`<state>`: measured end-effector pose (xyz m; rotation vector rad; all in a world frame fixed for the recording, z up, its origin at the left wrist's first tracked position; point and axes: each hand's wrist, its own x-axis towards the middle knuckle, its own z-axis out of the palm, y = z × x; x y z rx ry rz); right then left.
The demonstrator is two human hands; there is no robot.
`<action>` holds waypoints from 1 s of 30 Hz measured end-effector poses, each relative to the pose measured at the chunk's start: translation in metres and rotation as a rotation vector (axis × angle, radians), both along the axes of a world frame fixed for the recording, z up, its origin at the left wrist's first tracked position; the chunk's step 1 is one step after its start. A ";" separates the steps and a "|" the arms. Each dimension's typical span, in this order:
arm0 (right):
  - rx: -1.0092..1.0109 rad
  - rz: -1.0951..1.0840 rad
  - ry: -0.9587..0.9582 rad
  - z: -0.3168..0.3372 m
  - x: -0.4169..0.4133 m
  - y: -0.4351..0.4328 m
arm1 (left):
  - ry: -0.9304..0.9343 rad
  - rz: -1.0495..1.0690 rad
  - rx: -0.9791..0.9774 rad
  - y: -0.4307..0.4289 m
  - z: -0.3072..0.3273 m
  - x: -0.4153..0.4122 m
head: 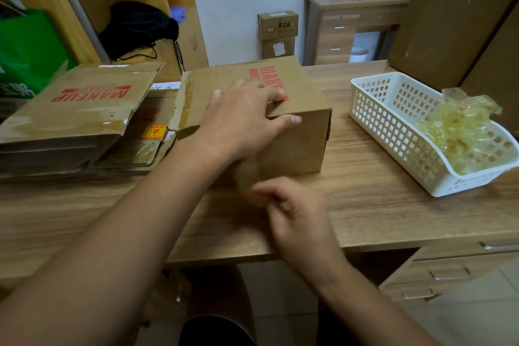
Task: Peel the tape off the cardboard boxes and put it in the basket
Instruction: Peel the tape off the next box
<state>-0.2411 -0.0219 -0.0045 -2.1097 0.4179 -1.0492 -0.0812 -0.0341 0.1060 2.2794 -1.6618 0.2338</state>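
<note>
1. The wooden desk point(365, 205) carries everything; an opened box point(78, 109) lies at its left side.
2. A second box point(295, 143) stands in the middle, touching the opened one. It is the one being worked on.
3. The white basket point(393, 126) stands on the right, apart from this box.
4. A heap of crumpled clear tape point(455, 132) already lies in the near end of the basket.
5. The left hand point(244, 121) rests on top of the middle box with almost straight fingers and the thumb over the front edge. It presses the box down and holds nothing.
6. The right hand point(295, 213) is at the bottom of the front face. It is blurred, so I cannot tell if it pinches any tape.
7. I think the step is finding a tape end here. Next, the right hand needs a firm pinch and a steady pull while the left keeps the box from sliding.
</note>
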 end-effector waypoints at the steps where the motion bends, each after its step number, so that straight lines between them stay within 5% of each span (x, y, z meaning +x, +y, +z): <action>1: -0.034 0.092 0.054 -0.003 0.004 0.012 | 0.005 0.002 -0.001 -0.001 0.000 -0.001; 3: -0.051 0.141 0.058 -0.006 0.008 0.023 | 0.020 -0.002 0.005 -0.002 0.003 -0.003; 9: 0.474 0.090 -0.231 0.017 -0.004 -0.019 | 0.038 -0.039 0.053 0.003 0.011 0.004; 19: 0.816 0.217 -0.398 0.034 -0.034 -0.054 | 0.064 -0.089 0.031 0.012 0.008 0.012; 30: 0.275 0.020 -0.079 0.083 -0.077 -0.060 | 0.011 -0.112 0.087 0.022 0.002 0.026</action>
